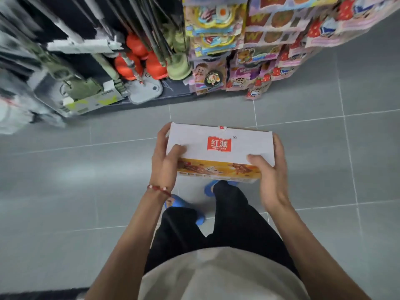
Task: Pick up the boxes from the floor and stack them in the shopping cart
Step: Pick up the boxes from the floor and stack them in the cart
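A white box [218, 146] with a red logo on top and an orange picture on its near side is held level in front of me, above the grey tiled floor. My left hand [163, 161] grips its left end, thumb on the lid. My right hand [269, 172] grips its right end, thumb on the lid too. No shopping cart and no other box on the floor is in view.
A shelf of goods [91, 68] with mops and orange items stands ahead on the left. A rack of colourful packets [249, 50] hangs ahead on the right. Grey floor tiles [324, 159] spread around my feet in blue slippers [177, 202].
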A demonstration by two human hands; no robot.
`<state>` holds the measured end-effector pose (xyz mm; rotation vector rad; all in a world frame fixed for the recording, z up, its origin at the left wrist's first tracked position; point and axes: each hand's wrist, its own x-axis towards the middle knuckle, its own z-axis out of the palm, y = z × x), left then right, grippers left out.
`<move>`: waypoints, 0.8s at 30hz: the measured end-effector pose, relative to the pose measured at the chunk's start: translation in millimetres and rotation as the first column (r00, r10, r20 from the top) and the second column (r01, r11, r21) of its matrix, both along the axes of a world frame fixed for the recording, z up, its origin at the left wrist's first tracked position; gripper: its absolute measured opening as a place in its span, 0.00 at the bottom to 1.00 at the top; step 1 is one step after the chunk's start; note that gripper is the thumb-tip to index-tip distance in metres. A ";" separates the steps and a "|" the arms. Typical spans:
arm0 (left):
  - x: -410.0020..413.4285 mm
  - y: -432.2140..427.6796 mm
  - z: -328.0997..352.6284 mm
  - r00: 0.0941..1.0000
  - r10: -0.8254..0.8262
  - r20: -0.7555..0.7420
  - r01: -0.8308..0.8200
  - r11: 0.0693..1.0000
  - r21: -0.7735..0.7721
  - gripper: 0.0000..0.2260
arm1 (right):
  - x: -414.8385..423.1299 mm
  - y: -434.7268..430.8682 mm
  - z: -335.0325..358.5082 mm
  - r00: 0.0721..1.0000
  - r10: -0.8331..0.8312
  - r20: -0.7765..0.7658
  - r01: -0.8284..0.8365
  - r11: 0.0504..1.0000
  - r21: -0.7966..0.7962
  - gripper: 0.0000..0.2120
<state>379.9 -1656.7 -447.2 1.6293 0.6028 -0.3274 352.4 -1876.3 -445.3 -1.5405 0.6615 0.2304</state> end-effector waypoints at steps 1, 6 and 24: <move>-9.5 13.4 3.2 0.999 0.033 0.012 -0.033 0.999 0.007 0.26 | -3.2 11.3 3.6 0.999 0.046 0.010 -0.046 0.999 -0.006 0.28; -59.3 84.1 16.7 0.970 0.211 0.123 -0.213 0.977 0.001 0.26 | -16.4 83.1 18.0 0.982 0.186 0.042 -0.185 0.982 -0.027 0.35; -237.8 331.0 65.7 0.630 0.723 0.284 -0.764 0.642 0.062 0.23 | -61.6 390.2 64.4 0.703 0.693 0.157 -0.702 0.712 -0.002 0.32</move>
